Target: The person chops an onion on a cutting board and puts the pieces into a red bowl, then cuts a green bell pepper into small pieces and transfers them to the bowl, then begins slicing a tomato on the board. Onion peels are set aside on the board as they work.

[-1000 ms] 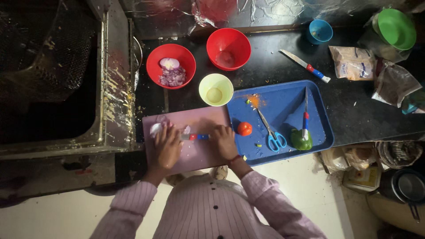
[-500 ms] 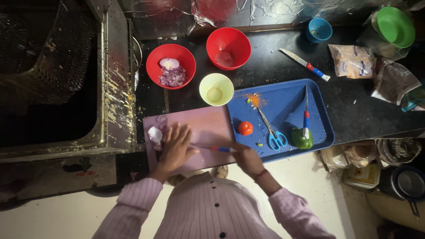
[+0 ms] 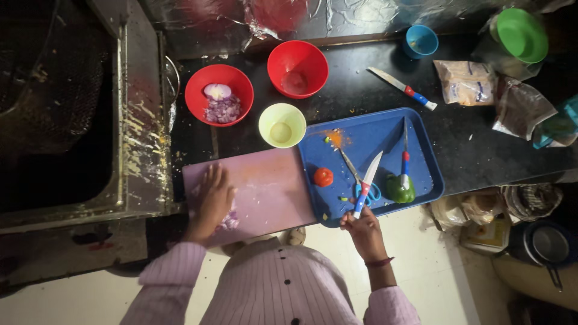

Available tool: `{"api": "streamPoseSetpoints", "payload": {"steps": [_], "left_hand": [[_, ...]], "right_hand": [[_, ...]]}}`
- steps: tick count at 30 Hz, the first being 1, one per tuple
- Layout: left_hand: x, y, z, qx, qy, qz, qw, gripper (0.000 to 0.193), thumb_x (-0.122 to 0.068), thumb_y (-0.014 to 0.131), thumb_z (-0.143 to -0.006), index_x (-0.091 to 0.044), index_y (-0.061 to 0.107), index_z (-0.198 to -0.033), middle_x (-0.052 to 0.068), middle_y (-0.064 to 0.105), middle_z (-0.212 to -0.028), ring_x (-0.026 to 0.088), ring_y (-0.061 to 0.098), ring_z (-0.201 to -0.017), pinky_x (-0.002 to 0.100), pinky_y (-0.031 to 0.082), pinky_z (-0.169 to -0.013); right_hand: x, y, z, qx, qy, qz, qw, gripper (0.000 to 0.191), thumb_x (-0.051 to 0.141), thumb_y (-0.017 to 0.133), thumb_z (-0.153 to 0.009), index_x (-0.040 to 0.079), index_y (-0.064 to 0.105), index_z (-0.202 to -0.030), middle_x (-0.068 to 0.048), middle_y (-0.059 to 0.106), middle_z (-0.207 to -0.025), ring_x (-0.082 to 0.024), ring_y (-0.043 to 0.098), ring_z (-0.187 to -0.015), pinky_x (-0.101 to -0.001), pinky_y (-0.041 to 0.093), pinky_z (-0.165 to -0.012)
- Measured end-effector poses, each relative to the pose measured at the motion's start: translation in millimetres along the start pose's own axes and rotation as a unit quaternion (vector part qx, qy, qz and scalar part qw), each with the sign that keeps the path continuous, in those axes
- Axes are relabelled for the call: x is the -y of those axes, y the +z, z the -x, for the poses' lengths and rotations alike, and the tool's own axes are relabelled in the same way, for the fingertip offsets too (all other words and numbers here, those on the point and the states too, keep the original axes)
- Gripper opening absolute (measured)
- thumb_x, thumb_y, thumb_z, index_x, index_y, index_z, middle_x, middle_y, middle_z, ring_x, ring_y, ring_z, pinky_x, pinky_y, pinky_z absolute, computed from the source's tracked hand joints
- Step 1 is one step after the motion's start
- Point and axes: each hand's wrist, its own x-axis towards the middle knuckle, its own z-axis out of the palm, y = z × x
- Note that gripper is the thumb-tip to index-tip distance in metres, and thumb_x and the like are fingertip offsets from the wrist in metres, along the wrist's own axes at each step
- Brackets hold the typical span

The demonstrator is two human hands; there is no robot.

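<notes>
My left hand (image 3: pixel 212 200) lies flat on the pink cutting board (image 3: pixel 265 180), over a small heap of chopped purple onion (image 3: pixel 229 221). My right hand (image 3: pixel 360 227) is at the near edge of the blue tray (image 3: pixel 421 129) and grips a knife (image 3: pixel 367 182) with a red, white and blue handle; its blade points away over the tray. On the tray lie a tomato (image 3: pixel 323 177), blue-handled scissors (image 3: pixel 361 180), a green pepper (image 3: pixel 400 189) and a second knife (image 3: pixel 405 156).
Behind the board stand a red bowl (image 3: pixel 219 94) with chopped onion, another red bowl (image 3: pixel 297 68) and a pale yellow bowl (image 3: pixel 282 125). A third knife (image 3: pixel 402 88), a blue cup (image 3: pixel 421 41), a green bowl (image 3: pixel 521 35) and packets (image 3: pixel 468 81) lie right. A steel sink (image 3: pixel 72 114) is left.
My right hand has left the cutting board with the knife and moved right to the tray's near edge. My left hand has slid down onto the chopped onion.
</notes>
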Motion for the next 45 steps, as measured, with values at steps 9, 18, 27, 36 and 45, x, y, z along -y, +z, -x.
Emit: {"api": "streamPoseSetpoints", "payload": {"steps": [9,18,27,36,45], "left_hand": [[-53,12,27,-0.035,0.047,-0.015,0.998,0.073,-0.049,0.063,-0.082,-0.002,0.053,-0.137,0.028,0.042,-0.151,0.051,0.033,-0.141,0.065,0.024,-0.112],[-26,12,34,-0.048,0.032,-0.105,0.993,0.052,-0.032,0.060,-0.098,-0.007,0.056,-0.143,0.020,0.044,-0.158,0.044,0.038,-0.148,0.059,0.032,-0.117],[-156,52,-53,0.004,0.129,0.291,0.948,0.063,-0.014,0.080,-0.083,-0.003,0.054,-0.139,0.022,0.058,-0.141,0.041,0.056,-0.131,0.049,0.044,-0.110],[-198,66,-94,0.074,0.110,0.349,0.928,0.047,-0.012,0.081,-0.081,-0.005,0.062,-0.124,0.016,0.068,-0.123,0.034,0.066,-0.113,0.042,0.052,-0.098],[-114,35,-20,-0.055,-0.172,0.484,0.856,0.024,-0.023,0.062,-0.103,-0.004,0.074,-0.111,0.007,0.076,-0.102,0.014,0.070,-0.095,0.031,0.054,-0.088]], "right_hand": [[25,29,6,-0.062,0.001,-0.021,0.998,0.021,0.013,0.056,-0.102,-0.001,0.063,-0.115,-0.009,0.061,-0.079,-0.020,0.061,-0.070,-0.0342,0.052,-0.069],[19,-1,29,-0.147,0.040,0.090,0.984,0.026,0.023,0.062,-0.099,-0.004,0.062,-0.102,-0.004,0.058,-0.074,-0.011,0.050,-0.057,-0.0290,0.041,-0.052],[10,-7,37,-0.130,0.021,0.192,0.972,0.036,0.033,0.049,-0.107,0.003,0.066,-0.119,-0.003,0.062,-0.077,-0.009,0.054,-0.056,-0.0246,0.040,-0.052],[15,13,40,-0.123,0.050,0.154,0.979,0.034,0.028,0.055,-0.102,0.005,0.064,-0.125,-0.003,0.067,-0.089,-0.009,0.059,-0.062,-0.0259,0.048,-0.056],[-18,32,12,-0.023,0.083,0.211,0.974,0.035,0.027,0.058,-0.101,0.002,0.065,-0.125,-0.005,0.070,-0.085,-0.008,0.053,-0.056,-0.0236,0.041,-0.048]]}}
